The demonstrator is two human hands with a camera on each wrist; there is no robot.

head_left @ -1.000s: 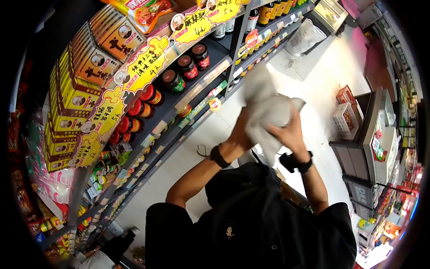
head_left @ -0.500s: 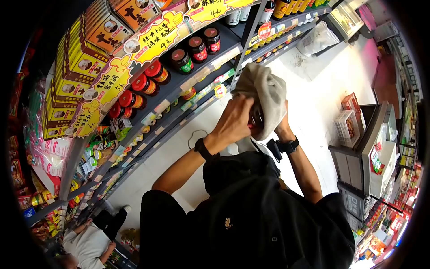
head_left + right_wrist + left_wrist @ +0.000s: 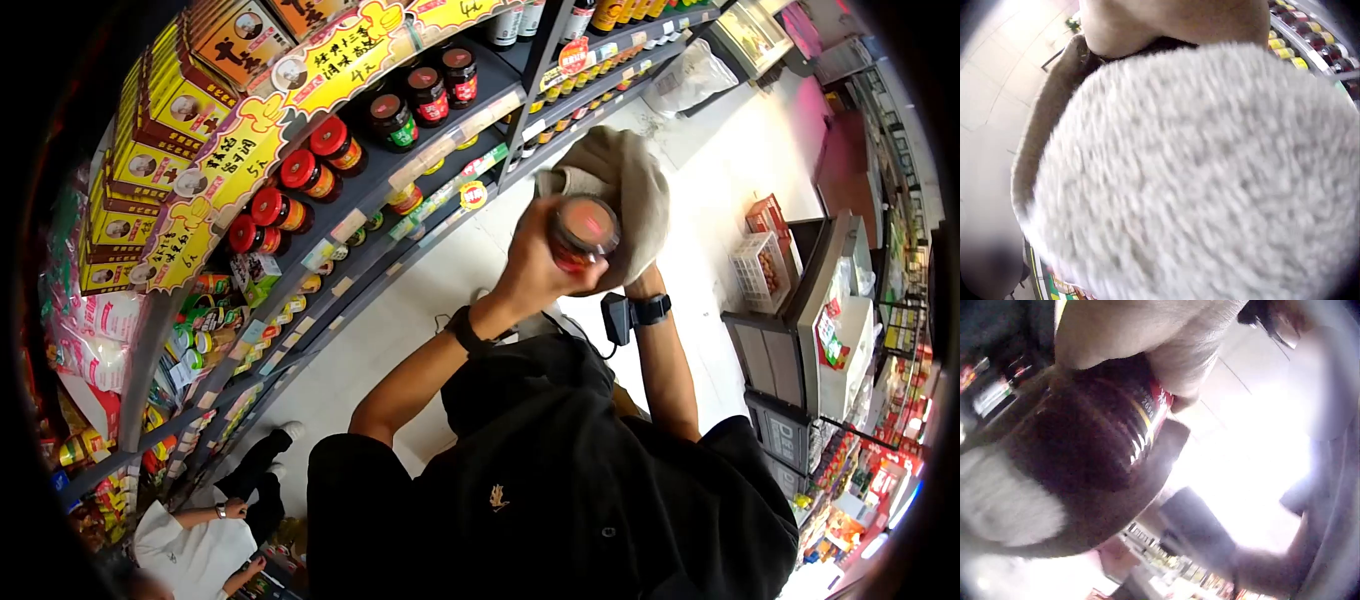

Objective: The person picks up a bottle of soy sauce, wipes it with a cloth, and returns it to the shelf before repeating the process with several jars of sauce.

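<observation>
head camera up high, facing down at shelf (image 3: 497, 75) and floor (image 3: 700, 190), left wrist camera very close to the jar (image 3: 587, 228), right wrist camera even closer to gray cloth (image 3: 645, 195), cloth and floor in all three

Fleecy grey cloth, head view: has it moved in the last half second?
Yes. Within the head view, the fleecy grey cloth has shifted toward the picture's right, away from the shelf post and closer to the white basket.
</observation>
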